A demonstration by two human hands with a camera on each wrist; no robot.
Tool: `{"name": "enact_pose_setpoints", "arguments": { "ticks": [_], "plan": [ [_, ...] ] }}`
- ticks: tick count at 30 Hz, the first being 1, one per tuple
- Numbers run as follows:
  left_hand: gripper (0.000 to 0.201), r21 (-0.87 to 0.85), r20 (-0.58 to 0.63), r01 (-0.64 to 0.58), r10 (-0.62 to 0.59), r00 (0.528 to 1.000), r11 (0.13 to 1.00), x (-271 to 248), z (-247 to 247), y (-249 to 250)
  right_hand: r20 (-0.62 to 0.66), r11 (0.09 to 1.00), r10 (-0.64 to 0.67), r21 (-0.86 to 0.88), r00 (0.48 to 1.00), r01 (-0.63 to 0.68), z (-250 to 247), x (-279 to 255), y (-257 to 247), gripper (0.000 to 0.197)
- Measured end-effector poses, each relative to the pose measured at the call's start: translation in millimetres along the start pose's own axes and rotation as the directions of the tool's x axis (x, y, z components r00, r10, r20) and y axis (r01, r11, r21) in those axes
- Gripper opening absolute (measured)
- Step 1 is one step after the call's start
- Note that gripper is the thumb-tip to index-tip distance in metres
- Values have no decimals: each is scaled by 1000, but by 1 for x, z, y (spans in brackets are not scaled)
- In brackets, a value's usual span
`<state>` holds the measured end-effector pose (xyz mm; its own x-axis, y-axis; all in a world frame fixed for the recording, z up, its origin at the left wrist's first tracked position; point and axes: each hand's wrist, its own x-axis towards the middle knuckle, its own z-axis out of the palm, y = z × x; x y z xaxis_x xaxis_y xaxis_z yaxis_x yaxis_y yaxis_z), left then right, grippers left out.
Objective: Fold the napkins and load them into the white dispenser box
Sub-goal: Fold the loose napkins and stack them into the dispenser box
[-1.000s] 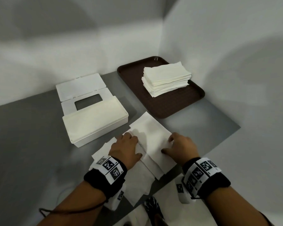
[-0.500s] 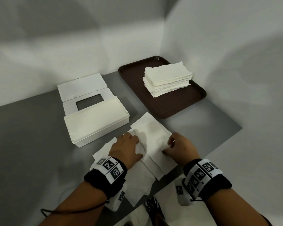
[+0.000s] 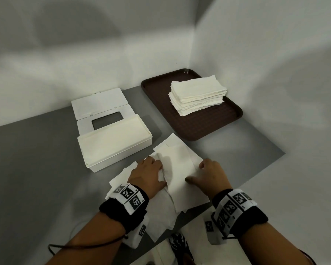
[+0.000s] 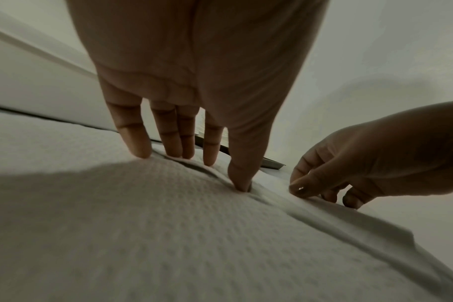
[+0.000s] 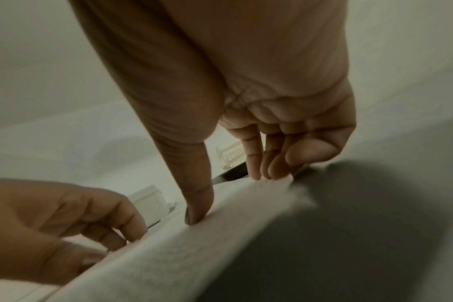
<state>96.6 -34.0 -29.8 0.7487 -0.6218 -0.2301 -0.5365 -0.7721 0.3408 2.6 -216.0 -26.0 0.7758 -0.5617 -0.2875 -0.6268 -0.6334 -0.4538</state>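
Note:
A white napkin (image 3: 178,167) lies partly folded on the grey table, on top of other loose napkins (image 3: 161,213). My left hand (image 3: 147,173) presses its left side with straight fingers (image 4: 135,143) and the thumb dug into a crease. My right hand (image 3: 208,175) holds the napkin's right edge, thumb (image 5: 197,212) on top and fingers (image 5: 266,167) curled at the edge. The white dispenser box (image 3: 113,144) stands behind my left hand with its lid (image 3: 99,102) flipped open.
A brown tray (image 3: 204,127) at the back right carries a stack of napkins (image 3: 197,94). Light walls close the back and right sides. The table's front edge runs diagonally just below my right wrist. Bare grey table (image 3: 36,159) lies to the left of the box.
Both hands stay on the same napkin in nearly the same place. Only the view has shifted slightly.

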Motion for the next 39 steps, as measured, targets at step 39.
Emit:
{"name": "enact_pose_setpoints", "arguments": {
  "ticks": [39],
  "plan": [
    [93, -801, -164, -94, -67, 984, 591, -7, -68, -17, -61, 681, -683, 305, 728, 665, -100, -33, -67, 21]
  ]
}}
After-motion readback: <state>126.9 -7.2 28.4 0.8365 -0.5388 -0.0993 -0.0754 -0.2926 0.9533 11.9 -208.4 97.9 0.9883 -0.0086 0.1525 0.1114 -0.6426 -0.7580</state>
